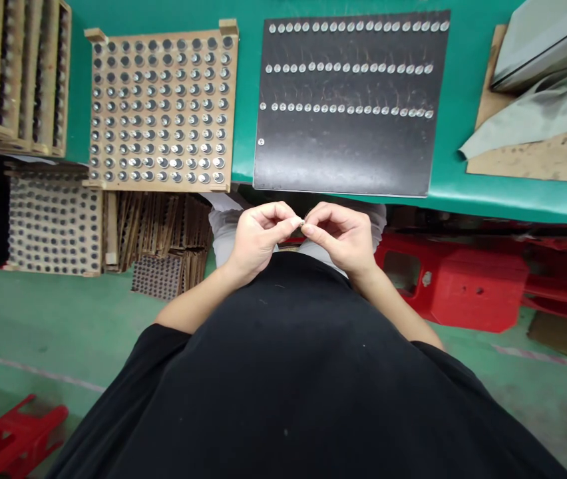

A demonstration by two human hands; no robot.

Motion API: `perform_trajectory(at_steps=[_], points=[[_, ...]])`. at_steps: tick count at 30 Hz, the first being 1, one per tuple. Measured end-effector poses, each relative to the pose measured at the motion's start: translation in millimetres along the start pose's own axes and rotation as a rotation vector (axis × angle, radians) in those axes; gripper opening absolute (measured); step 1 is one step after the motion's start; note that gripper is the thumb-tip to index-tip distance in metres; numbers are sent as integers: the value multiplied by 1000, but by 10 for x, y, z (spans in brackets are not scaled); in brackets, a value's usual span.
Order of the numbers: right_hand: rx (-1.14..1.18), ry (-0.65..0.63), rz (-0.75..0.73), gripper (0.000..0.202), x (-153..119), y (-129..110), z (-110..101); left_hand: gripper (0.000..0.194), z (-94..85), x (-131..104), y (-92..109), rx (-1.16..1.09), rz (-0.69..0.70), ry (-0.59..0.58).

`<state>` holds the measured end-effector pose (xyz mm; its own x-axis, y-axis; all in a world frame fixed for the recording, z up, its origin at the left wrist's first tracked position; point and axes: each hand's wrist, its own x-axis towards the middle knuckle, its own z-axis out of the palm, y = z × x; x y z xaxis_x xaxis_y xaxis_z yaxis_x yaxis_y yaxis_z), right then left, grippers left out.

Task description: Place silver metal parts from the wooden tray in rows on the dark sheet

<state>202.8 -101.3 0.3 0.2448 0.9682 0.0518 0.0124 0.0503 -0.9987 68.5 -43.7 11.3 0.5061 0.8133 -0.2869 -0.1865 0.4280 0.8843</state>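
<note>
My left hand (262, 238) and my right hand (342, 236) meet in front of my body, just below the table edge. Thumbs and forefingers of both are pinched on a small, light metallic part (302, 224), mostly covered by the fingertips, so its kind is hard to make out. Beyond my hands lies a black board (343, 156) with rows of small round silver parts (353, 110), from which thin wires seem to rise. To its left is a wooden peg tray (235, 100) holding dark cylinders, many topped with silver pieces.
Stacked wooden trays (28, 80) stand at the far left, with another filled tray (54, 219) lower down. On the right, a grey cloth (538, 110) and a white box (538, 40) rest on brown board (538, 156). A red stool (480, 283) stands beneath the green table (518, 193).
</note>
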Motion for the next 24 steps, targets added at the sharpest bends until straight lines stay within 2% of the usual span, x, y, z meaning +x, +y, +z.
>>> perform_trajectory(at_steps=[3, 11, 18, 24], points=[[25, 14, -6, 37, -7, 9, 18, 29, 4, -8, -14, -8, 21, 6], [4, 69, 65, 43, -30, 11, 45, 26, -21, -12, -75, 154, 226, 64], [33, 85, 51, 40, -30, -3, 64, 21, -36, -19, -86, 141, 250, 49], [-2, 124, 46, 43, -30, 6, 71, 27, -33, -21, -73, 51, 137, 38]])
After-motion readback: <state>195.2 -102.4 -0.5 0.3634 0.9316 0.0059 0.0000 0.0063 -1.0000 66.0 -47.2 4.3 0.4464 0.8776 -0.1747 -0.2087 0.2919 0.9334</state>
